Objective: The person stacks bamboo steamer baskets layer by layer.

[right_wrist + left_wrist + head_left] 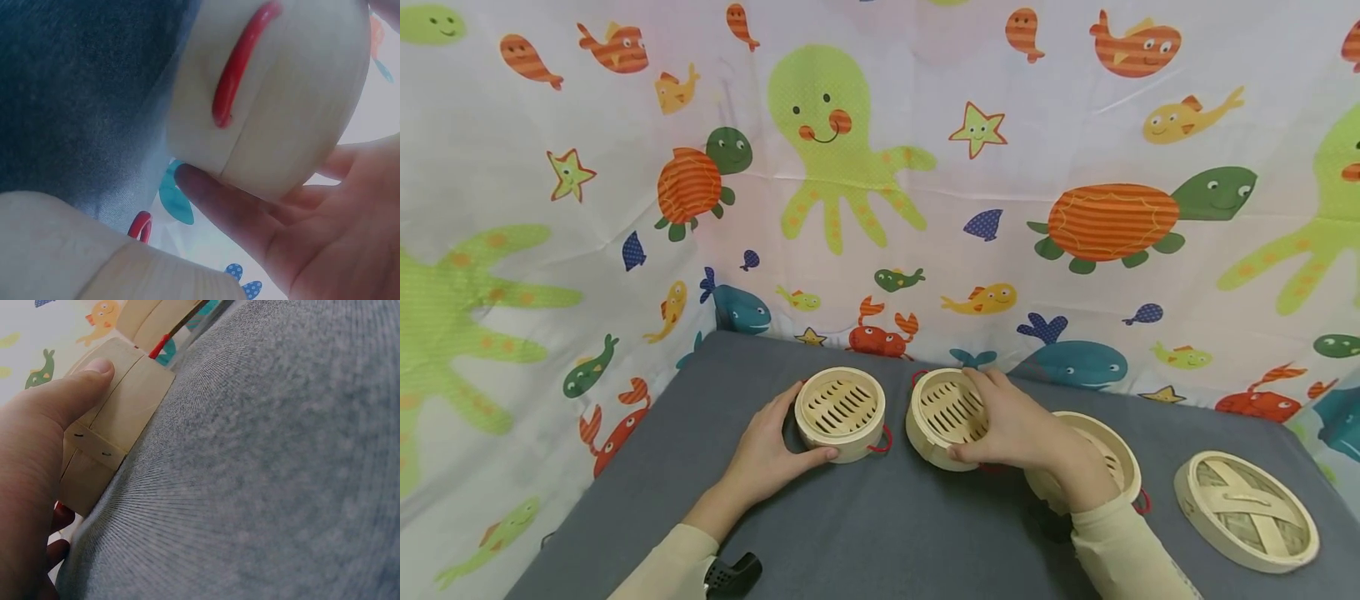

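Observation:
On the left, a round bamboo steamer basket [841, 406] with a slatted base and red cord loops sits on the grey cloth. My left hand [766, 446] grips its side, thumb at the front and fingers round the far left. The left wrist view shows that thumb pressed on the basket's stapled wooden band [119, 419]. A second steamer basket [947, 410] stands just to the right, held by my right hand [1017, 427] across its right side. In the right wrist view its wall carries a red loop [240, 69]. Whether it touches the cloth I cannot tell.
Under my right forearm lies a third steamer basket [1127, 462], partly hidden. Farther right is a woven bamboo lid [1251, 510] with a strap across it. A curtain [910, 125] printed with sea animals hangs behind and left of the grey table [880, 533].

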`<state>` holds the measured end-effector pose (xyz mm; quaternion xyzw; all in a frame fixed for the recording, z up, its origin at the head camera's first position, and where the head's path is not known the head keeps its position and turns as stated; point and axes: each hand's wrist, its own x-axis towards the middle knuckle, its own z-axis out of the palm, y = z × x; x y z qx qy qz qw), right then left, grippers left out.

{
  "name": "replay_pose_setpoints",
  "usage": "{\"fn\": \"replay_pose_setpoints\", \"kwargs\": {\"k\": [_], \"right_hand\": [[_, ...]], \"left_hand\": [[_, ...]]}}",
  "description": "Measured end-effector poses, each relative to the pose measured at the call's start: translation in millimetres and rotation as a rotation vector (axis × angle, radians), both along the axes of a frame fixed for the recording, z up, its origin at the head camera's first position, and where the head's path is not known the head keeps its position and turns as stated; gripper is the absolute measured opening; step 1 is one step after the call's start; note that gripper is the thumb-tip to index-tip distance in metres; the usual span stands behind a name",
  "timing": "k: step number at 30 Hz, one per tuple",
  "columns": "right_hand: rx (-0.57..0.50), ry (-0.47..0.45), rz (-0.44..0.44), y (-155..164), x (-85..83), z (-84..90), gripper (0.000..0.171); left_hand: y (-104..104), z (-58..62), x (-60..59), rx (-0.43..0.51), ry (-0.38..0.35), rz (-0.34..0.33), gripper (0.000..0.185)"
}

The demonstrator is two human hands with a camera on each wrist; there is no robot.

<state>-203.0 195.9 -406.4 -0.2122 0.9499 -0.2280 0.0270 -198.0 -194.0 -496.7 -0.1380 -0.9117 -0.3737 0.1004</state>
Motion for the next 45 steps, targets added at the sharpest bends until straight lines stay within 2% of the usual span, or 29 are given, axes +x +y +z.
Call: {"fn": "replay_pose_setpoints", "kwargs": {"k": [7, 20, 26, 38, 45], "right_hand": [[-0.012, 0.028, 0.006, -5.3, -1.6, 2.6, 0.127], [-0.090, 0.105, 0.022, -24.1, -8.9, 4.5, 0.118], [-0.104, 0.109, 0.023, -29.7, -12.1, 5.4, 0.118], [-0.133, 0.117, 0.031, -46.9, -16.8, 11.8, 0.120], [-0.150, 0.115, 0.034, -58.1, -19.0, 12.8, 0.119]], "left_hand": [[-3.0, 0.7, 1.1, 0.013, 0.003, 0.009, 0.122], [-10.8, -0.1, 6.4, 0.036, 0.013, 0.003, 0.114], [-12.5, -4.3, 6.7, 0.045, 0.015, 0.001, 0.112], [-8.8, 0.1, 4.5, 0.056, 0.025, -0.019, 0.109], [-4.0, -3.5, 0.5, 0.058, 0.020, -0.033, 0.112]]}}
